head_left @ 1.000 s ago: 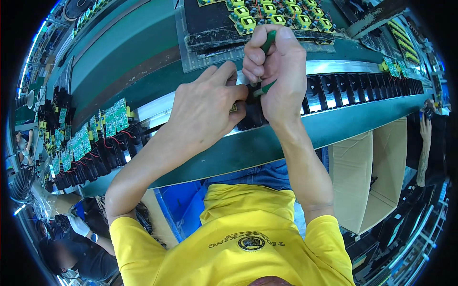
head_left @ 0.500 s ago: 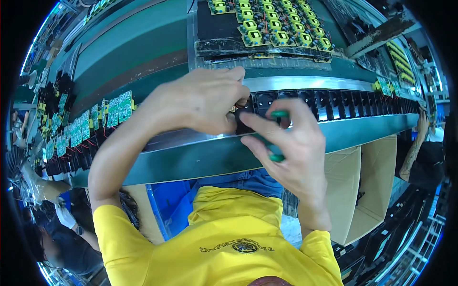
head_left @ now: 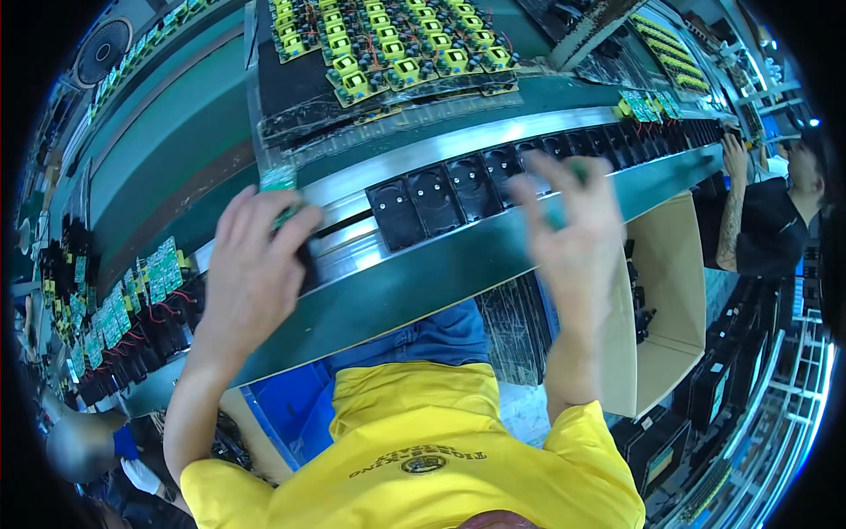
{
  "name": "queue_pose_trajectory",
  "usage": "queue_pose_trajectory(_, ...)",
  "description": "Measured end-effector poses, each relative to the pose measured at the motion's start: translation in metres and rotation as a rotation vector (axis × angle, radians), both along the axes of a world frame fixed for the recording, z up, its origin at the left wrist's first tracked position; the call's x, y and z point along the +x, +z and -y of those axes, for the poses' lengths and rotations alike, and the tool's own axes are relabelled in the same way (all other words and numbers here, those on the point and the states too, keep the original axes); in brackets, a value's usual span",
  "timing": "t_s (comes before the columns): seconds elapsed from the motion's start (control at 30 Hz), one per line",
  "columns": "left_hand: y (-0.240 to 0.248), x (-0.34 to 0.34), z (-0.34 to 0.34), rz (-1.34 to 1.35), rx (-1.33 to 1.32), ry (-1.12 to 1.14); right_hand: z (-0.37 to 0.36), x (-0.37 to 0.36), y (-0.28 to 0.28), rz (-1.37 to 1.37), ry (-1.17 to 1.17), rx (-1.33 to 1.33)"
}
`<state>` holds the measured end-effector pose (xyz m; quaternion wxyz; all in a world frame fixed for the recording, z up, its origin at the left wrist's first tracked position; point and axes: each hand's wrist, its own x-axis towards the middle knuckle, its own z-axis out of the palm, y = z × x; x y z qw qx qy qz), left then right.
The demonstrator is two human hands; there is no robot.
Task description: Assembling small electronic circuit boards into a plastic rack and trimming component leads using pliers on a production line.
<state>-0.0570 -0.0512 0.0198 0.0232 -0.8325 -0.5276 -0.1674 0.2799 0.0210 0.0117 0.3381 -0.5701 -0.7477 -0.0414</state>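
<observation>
My left hand is curled over a small black plastic case at the left end of the gap in the row. A green circuit board stands up just beyond its fingers; the grip itself is partly hidden. My right hand hovers over the row, smeared by motion, with a green-handled tool in it. The tool's working end cannot be made out. Below it runs a line of open black cases on a metal rail, side by side.
Beyond the rail, a black tray bears several rows of yellow-and-green circuit boards. More boards with red wires stand in cases at the left. A cardboard box sits below the bench at right, near a co-worker.
My hands have moved apart: the left went left and down along the rail, the right slightly right. A gap now shows on the rail between left hand and cases. The view has turned.
</observation>
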Motion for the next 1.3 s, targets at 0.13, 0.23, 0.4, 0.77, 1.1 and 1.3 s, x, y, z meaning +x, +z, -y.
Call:
queue_pose_trajectory(0.13,0.001,-0.067,0.042,-0.087,-0.062,0.133,-0.057,0.093,-0.015,0.229,-0.424,-0.090)
queue_pose_trajectory(0.23,0.012,-0.087,0.059,-0.154,-0.066,0.207,-0.069,0.109,-0.021,0.232,-0.460,-0.065)
queue_pose_trajectory(0.4,0.032,-0.071,0.025,-0.117,0.006,0.162,-0.077,0.093,-0.022,0.165,-0.504,-0.216)
queue_pose_trajectory(0.77,-0.034,-0.048,-0.272,-0.134,0.056,0.390,-0.038,0.071,0.001,0.123,-0.297,0.022)
queue_pose_trajectory(1.1,-0.013,-0.059,-0.249,0.240,-0.055,0.225,0.000,0.009,0.016,-0.227,0.113,0.066)
queue_pose_trajectory(1.3,0.077,0.080,-0.075,0.517,-0.214,-0.023,0.017,-0.037,0.031,-0.289,0.111,0.183)
